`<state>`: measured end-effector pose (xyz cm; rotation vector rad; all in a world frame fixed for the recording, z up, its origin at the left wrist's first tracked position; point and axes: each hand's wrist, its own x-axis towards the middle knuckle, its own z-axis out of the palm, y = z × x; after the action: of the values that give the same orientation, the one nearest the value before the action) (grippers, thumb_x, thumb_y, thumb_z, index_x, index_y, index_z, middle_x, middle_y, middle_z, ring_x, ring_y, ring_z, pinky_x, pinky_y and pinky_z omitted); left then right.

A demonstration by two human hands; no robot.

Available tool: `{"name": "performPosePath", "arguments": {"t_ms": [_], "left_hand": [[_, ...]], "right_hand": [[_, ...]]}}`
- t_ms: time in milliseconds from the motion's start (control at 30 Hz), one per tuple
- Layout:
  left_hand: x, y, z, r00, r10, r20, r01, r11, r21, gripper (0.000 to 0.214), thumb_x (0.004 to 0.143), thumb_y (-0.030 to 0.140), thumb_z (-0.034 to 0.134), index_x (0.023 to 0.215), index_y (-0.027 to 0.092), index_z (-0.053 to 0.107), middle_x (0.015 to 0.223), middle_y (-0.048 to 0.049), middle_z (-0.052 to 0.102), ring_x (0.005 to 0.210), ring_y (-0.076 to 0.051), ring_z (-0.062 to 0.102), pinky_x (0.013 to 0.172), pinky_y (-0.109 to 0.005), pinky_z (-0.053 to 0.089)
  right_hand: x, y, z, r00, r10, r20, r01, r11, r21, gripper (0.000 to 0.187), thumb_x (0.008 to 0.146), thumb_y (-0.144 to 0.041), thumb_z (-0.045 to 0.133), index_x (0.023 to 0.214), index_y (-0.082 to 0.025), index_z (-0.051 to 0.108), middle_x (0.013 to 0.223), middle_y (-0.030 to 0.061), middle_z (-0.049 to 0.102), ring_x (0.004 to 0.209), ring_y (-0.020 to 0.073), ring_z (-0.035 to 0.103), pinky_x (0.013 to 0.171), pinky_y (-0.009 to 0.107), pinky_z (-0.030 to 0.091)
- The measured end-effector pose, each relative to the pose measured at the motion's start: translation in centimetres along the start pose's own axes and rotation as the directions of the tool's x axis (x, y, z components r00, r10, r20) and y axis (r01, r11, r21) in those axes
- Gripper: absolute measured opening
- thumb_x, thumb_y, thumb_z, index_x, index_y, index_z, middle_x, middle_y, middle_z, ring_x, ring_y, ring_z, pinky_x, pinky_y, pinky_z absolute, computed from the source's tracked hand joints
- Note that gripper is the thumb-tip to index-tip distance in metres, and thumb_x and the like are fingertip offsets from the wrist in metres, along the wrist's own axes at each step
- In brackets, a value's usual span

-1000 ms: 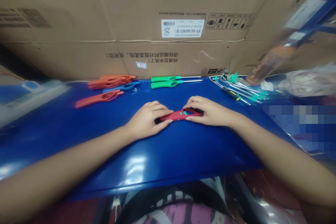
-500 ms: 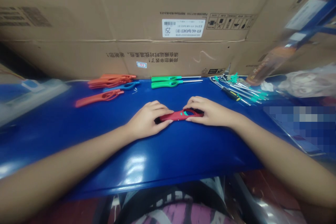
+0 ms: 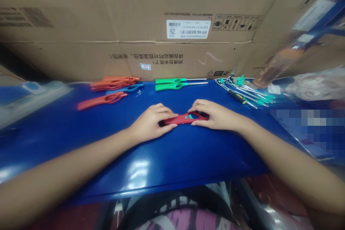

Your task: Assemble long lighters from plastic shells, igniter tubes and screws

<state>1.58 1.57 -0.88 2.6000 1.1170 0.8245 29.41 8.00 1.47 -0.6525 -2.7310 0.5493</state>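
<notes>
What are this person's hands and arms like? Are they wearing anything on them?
The left hand and right hand are bare: no gloves, rings or watch show. The left forearm and right forearm are bare too, with no sleeves in view.

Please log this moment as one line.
left hand grips red plastic lighter body | right hand grips same body | nearby: green utility lighters

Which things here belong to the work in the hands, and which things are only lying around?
In the work: red plastic lighter, held by left hand and right hand.

Lying around: orange lighters, blue lighter, green lighters, screwdriver, green-tipped metal rods, cardboard box.
</notes>
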Motion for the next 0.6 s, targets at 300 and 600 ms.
{"name": "performPosePath", "arguments": {"t_ms": [300, 600], "left_hand": [[-0.06, 0.21, 0.01, 1.000, 0.025, 0.012, -0.026, 0.998, 0.053, 0.027, 0.093, 0.031, 0.066, 0.116, 0.021, 0.073, 0.110, -0.0071, 0.074, 0.095, -0.022, 0.064, 0.089, -0.039, 0.052], [-0.01, 0.58, 0.22, 0.998, 0.069, -0.014, -0.067, 0.990, 0.123, 0.031, 0.099, 0.031, 0.056, 0.123, 0.016, 0.069, 0.107, -0.0097, 0.075, 0.093, -0.022, 0.065, 0.087, -0.038, 0.054]], "right_hand": [[-0.07, -0.35, -0.16, 1.000, -0.002, 0.009, 0.002, 1.000, -0.011, 0.036, 0.094, -0.036, 0.063, 0.127, -0.022, 0.065, 0.114, 0.0098, 0.064, 0.096, 0.0221, 0.065, 0.084, 0.035, 0.053], [-0.07, -0.37, 0.15, 1.000, 0.015, 0.022, -0.014, 0.999, -0.041, 0.040, 0.094, -0.035, 0.062, 0.132, -0.023, 0.065, 0.120, 0.0102, 0.062, 0.103, 0.0237, 0.064, 0.089, 0.037, 0.053]]}}
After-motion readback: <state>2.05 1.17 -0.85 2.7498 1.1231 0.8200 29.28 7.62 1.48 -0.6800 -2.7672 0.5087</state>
